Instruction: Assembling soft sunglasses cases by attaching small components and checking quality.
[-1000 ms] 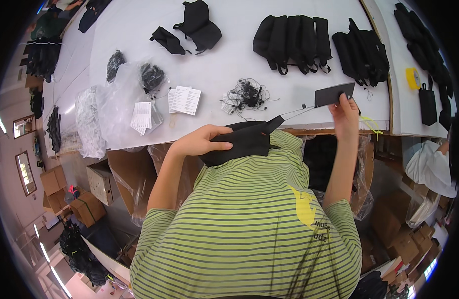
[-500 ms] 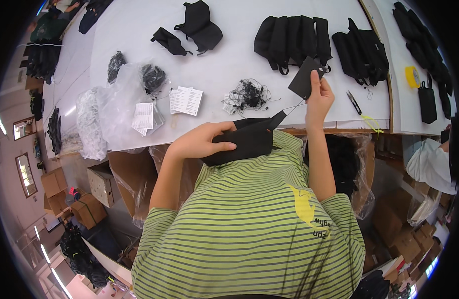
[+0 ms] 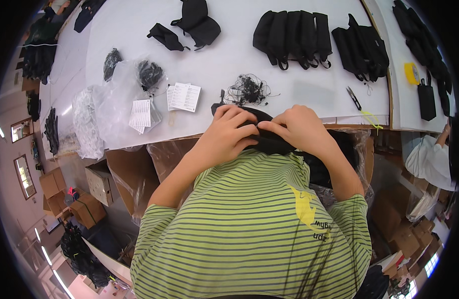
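Observation:
A small black fabric pouch [image 3: 273, 145] lies against my body at the table's front edge, with both hands on it. My left hand [image 3: 229, 132] grips its left side, fingers bent over the top. Thumb and fingers of my right hand [image 3: 300, 128] pinch the upper edge near the middle. The hands nearly meet, and they cover much of the pouch. No part of the black hang tag can be made out now. Just beyond the pouch sits a tangled heap of black tag strings [image 3: 250, 90].
White printed cards [image 3: 185, 96] and a clear plastic bag [image 3: 114, 102] lie to the left. Several black pouches [image 3: 291, 37] stand in a row at the back. Thread snips [image 3: 354, 98] and a yellow tape roll [image 3: 412, 74] are on the right. Open cartons are below the table edge.
My right hand has come down and left from holding the black hang tag up, onto the pouch. My left hand has shifted right, its fingers now bent over the pouch's top.

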The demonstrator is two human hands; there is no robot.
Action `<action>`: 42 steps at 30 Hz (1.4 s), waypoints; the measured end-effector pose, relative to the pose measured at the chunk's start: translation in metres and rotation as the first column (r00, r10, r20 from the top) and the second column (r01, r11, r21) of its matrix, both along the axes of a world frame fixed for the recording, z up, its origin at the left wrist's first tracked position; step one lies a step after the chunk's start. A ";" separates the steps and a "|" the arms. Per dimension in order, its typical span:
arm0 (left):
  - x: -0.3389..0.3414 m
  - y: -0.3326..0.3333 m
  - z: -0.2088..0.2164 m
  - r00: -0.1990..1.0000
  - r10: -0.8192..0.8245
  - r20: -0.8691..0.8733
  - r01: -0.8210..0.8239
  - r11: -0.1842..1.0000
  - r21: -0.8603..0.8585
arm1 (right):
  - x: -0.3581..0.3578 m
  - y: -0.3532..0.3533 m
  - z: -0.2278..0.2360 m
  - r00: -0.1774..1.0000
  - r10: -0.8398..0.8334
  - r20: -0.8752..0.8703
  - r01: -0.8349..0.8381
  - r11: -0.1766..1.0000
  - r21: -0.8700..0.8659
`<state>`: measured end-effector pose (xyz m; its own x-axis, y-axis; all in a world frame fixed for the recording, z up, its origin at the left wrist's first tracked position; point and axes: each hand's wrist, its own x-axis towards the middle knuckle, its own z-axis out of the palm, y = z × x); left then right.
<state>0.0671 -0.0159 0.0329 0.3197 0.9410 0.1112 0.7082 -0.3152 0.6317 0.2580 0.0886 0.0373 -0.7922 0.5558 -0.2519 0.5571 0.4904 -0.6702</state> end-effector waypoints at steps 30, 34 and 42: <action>-0.052 -0.011 -0.191 0.551 0.835 0.012 -0.699 0.469 -0.540 | 0.051 0.002 -0.009 0.929 -0.352 -0.118 0.345 0.936 -0.076; -0.042 -0.021 -0.189 0.618 0.784 -0.054 -0.768 0.589 -0.251 | 0.046 0.005 -0.011 0.963 -0.266 -0.051 0.265 0.964 -0.020; -0.040 -0.021 -0.200 0.713 0.673 -0.195 -0.696 0.713 -0.081 | 0.037 0.002 -0.013 0.963 -0.216 -0.163 0.219 0.976 0.001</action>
